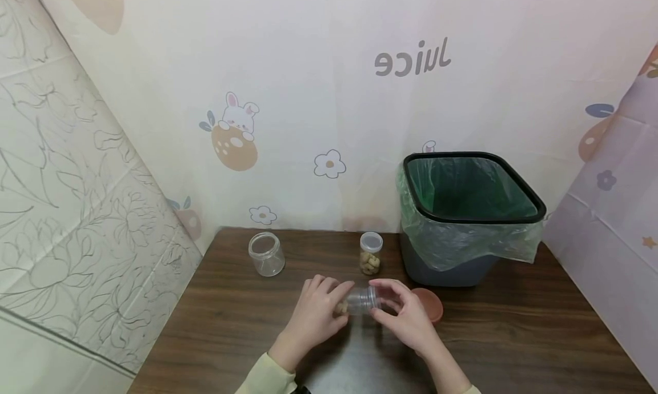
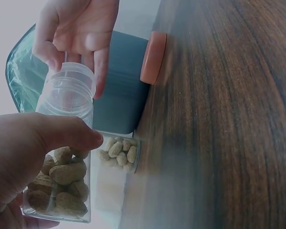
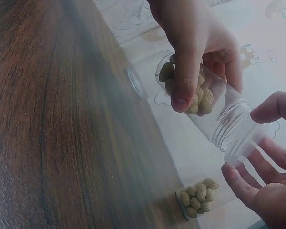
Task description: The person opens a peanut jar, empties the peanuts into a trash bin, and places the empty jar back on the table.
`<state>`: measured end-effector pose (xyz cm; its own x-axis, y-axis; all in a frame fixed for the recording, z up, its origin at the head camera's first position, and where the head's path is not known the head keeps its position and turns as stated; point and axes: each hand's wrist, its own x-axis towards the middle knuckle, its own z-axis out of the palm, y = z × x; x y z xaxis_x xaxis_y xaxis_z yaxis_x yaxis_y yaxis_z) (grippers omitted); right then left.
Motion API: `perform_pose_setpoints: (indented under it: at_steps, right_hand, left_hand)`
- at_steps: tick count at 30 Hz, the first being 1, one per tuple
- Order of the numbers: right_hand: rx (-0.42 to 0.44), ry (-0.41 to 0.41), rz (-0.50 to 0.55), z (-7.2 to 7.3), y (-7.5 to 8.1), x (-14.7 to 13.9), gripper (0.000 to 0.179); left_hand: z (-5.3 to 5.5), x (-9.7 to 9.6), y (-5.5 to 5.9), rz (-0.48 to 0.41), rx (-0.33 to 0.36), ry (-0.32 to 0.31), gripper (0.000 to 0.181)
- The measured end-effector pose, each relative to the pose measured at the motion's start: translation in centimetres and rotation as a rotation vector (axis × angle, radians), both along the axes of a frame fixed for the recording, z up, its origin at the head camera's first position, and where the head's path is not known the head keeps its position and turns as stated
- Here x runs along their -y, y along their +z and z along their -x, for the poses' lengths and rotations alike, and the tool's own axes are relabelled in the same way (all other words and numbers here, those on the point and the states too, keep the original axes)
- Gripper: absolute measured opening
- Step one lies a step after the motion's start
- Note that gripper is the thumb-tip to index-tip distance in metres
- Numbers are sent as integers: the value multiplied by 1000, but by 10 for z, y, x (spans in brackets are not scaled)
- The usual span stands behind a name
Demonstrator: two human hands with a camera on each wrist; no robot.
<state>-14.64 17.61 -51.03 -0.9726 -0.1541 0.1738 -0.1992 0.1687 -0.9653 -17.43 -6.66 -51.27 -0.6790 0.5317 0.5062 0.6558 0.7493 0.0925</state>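
Note:
My left hand (image 1: 317, 311) grips a clear plastic jar (image 1: 358, 301) tilted on its side above the table. Peanuts (image 2: 62, 186) fill the bottom part of this jar, behind the left thumb in the left wrist view. At the jar's mouth, the fingers and thumb of my right hand (image 1: 406, 314) hold a translucent lid (image 3: 245, 148) by its rim. The lid is right at the threaded neck; whether it is fully seated I cannot tell. Behind the hands stands a second, lidded jar (image 1: 370, 254), also with peanuts inside.
An open clear jar (image 1: 267, 255) with nothing visible inside stands at the back left. A reddish-orange lid (image 1: 430, 306) lies beside the right hand. At the back right is a grey bin (image 1: 442, 268) with a black rim and green liner. A printed curtain (image 1: 308, 97) hangs behind the table.

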Motion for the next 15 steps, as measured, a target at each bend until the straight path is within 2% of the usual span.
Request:
perform_pose_setpoints:
  at_steps: [11, 15]
  right_hand:
    - [9, -20, -10, 0, 3, -8, 52]
    - [16, -40, -50, 2, 4, -13, 53]
  left_hand:
    - [5, 8, 2, -55, 19, 7, 70]
    - [7, 11, 5, -92, 37, 8, 71]
